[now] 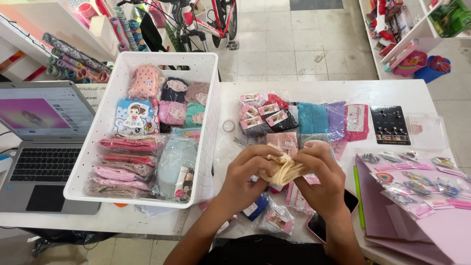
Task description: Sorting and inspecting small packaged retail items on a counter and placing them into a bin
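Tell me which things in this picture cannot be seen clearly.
- Cream cloth, head view: both hands bunch it, so its kind is unclear.
- Phone: mostly under the right hand.
- Packets below the left hand: partly covered by the wrist.
- Bicycle: cut off by the top edge.
- Laptop: screen details too small.

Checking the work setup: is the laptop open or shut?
Open. The laptop has its lid raised, with the screen lit and the keyboard showing, beside the white basket.

A cream-yellow cloth, a white perforated basket, a silver laptop at the white desk's left edge, a black earring card.
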